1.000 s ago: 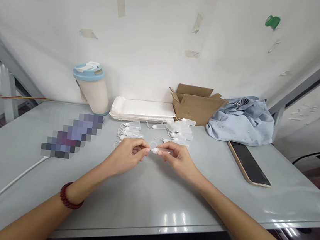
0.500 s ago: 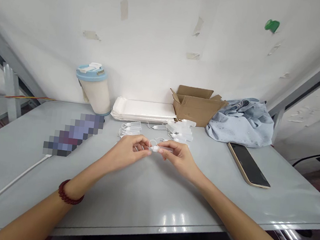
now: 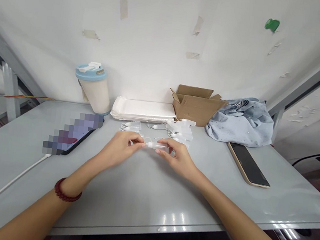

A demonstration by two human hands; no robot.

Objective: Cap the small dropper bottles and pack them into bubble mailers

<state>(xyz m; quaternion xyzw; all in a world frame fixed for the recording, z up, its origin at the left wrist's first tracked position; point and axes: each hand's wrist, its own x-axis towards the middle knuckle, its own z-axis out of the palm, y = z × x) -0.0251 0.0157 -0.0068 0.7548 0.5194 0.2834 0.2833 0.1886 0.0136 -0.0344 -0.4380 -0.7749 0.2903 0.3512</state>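
Pinching the tip end of one small translucent bottle (image 3: pixel 157 145), the left hand (image 3: pixel 120 145) appears to steady it, while the right hand (image 3: pixel 180 157) brackets its body with parted thumb and forefinger; whether these grip is not determinable. The bottle lies crosswise between the hands. Both forearms converge from below, fingers bent inward. Just beyond, loose bottles (image 3: pixel 183 130) sit conveniently within reach; white packets (image 3: pixel 146 109) and an open carton (image 3: pixel 197 111) stand farther back, presumably avoiding interference.
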